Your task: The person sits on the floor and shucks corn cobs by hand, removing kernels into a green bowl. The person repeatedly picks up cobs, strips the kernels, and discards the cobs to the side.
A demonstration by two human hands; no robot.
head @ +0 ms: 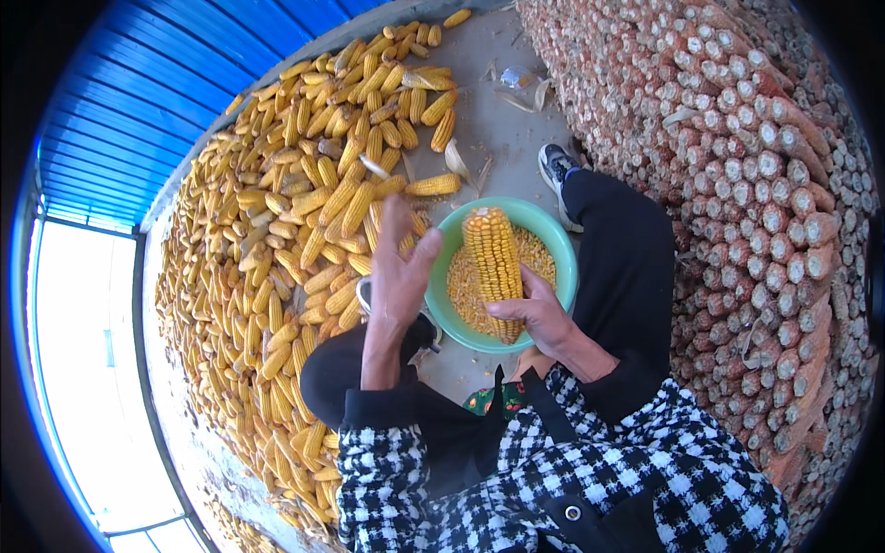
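My right hand (546,314) grips the lower part of a yellow ear of corn (492,266), thumb across its front. The ear still bears its rows of kernels and stands tilted over a mint-green plastic basin (568,266). Loose corn kernels (470,294) lie in the basin, partly hidden by the ear. To the left of the basin, my left hand (401,269) is raised, blurred, with thumb and fingers apart and nothing seen in it. Just beyond its fingertips is a small whitish piece (373,166), perhaps husk, seemingly in the air.
A large heap of corn ears (325,186) spreads on the left, against a blue corrugated wall (207,62). Stacked bare cobs (753,207) rise on the right. Dry husks (456,160) and a clear plastic piece (517,77) lie on the concrete floor (494,124). My legs flank the basin.
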